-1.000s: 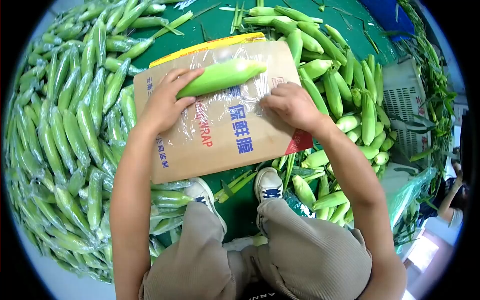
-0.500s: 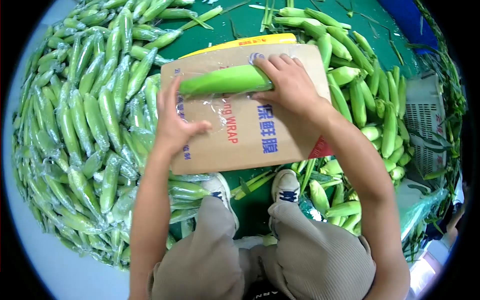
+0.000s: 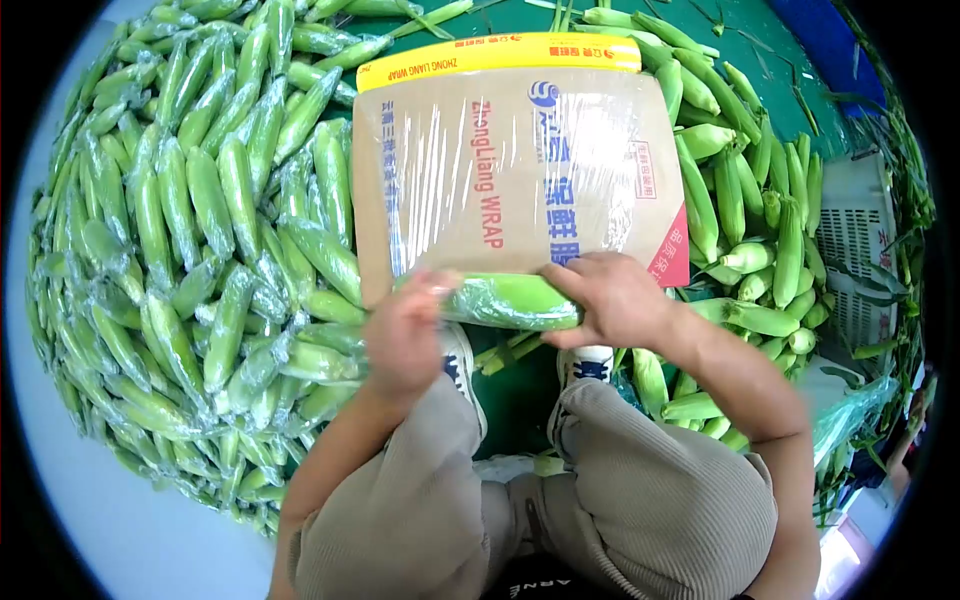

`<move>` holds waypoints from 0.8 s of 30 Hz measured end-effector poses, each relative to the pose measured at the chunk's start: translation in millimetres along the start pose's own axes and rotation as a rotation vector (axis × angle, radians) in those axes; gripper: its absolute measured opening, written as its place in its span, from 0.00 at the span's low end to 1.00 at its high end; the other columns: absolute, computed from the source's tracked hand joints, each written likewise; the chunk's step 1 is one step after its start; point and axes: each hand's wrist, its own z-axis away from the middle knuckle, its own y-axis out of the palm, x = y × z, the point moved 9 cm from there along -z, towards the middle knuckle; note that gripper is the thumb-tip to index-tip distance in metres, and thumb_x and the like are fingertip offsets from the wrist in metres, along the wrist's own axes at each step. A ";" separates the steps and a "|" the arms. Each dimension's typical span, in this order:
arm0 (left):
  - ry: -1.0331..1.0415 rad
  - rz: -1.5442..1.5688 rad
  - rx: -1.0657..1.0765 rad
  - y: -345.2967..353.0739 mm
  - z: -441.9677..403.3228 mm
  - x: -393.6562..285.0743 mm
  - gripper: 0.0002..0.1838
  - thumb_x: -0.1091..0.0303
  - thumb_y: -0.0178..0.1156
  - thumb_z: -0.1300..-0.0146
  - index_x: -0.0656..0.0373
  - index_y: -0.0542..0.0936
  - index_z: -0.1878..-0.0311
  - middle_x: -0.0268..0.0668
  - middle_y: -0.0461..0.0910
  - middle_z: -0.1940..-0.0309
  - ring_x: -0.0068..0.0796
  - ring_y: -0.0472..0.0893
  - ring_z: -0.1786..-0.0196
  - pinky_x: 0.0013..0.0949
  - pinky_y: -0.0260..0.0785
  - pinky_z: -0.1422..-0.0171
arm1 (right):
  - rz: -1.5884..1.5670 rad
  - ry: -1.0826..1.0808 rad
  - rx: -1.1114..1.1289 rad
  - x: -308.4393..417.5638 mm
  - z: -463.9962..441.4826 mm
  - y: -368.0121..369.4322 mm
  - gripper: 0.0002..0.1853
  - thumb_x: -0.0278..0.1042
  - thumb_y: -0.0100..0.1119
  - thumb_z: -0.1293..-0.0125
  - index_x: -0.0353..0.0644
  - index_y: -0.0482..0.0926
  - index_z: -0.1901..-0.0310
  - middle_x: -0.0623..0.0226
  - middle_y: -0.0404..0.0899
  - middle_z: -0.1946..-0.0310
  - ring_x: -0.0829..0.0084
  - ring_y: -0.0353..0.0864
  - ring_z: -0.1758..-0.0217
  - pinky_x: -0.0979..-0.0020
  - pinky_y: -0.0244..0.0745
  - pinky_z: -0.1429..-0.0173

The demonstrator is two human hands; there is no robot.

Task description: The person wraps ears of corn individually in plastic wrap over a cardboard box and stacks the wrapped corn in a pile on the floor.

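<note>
A green ear of corn [image 3: 515, 302] in its husk lies crosswise at the near edge of a cardboard box [image 3: 430, 190], with shiny film around it. My right hand [image 3: 620, 298] grips its right end, thumb below and fingers above. At the left end, my left hand [image 3: 400, 335] is closed on the corn, its fingertips blurred. Clear cling film [image 3: 590, 170] stretches over the printed box top from the corn back toward a yellow cling film roll box [image 3: 500, 55] at the far edge.
Film-wrapped corn ears [image 3: 210, 210] form a large heap on the left. Unwrapped corn [image 3: 745, 200] is piled on the right, beside a pale slatted crate [image 3: 855, 250]. My shoes [image 3: 585, 365] stand on the green floor [image 3: 510, 400] below the box.
Both hands have drawn the corn from the box's far part toward me, to its near edge. Film now covers the box top, and the yellow roll box shows fully.
</note>
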 end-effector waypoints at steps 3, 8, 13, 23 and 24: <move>0.173 -0.295 0.353 44.7 -24.4 -28.1 0.24 0.54 0.59 0.22 0.63 0.79 0.34 0.47 0.85 0.37 0.50 0.82 0.32 0.58 0.70 0.26 | 0.205 0.087 -0.016 16.3 -12.5 -26.5 0.38 0.63 0.73 0.39 0.45 0.79 0.35 0.56 0.82 0.48 0.54 0.82 0.49 0.55 0.79 0.43; 0.295 -0.870 0.047 45.3 -157.9 -20.2 0.25 0.46 0.60 0.24 0.52 0.83 0.34 0.44 0.84 0.37 0.49 0.76 0.27 0.61 0.62 0.21 | 0.307 0.074 -0.271 -11.8 -62.1 -70.1 0.38 0.57 0.73 0.38 0.42 0.75 0.32 0.58 0.78 0.43 0.57 0.79 0.40 0.56 0.77 0.38; 0.211 -0.393 0.391 86.2 -167.3 -8.8 0.40 0.50 0.78 0.43 0.51 0.77 0.27 0.41 0.80 0.30 0.47 0.75 0.27 0.57 0.60 0.19 | 0.243 0.072 -0.197 -70.0 -101.2 -59.7 0.44 0.60 0.75 0.41 0.39 0.74 0.30 0.52 0.78 0.41 0.49 0.79 0.35 0.51 0.75 0.30; 0.102 -0.437 0.757 122.7 -183.0 14.3 0.38 0.58 0.80 0.47 0.53 0.79 0.33 0.46 0.86 0.45 0.55 0.83 0.41 0.50 0.77 0.37 | 0.263 0.116 0.164 -150.6 -169.2 -53.6 0.33 0.61 0.44 0.16 0.59 0.61 0.16 0.71 0.54 0.13 0.59 0.44 0.09 0.42 0.43 0.10; 0.115 -0.367 0.830 118.9 -169.8 9.9 0.36 0.58 0.78 0.46 0.53 0.79 0.32 0.47 0.86 0.43 0.54 0.84 0.42 0.50 0.77 0.36 | 0.398 -0.024 0.114 -150.8 -160.6 -39.6 0.38 0.69 0.44 0.19 0.62 0.59 0.15 0.77 0.53 0.12 0.61 0.43 0.08 0.36 0.38 0.11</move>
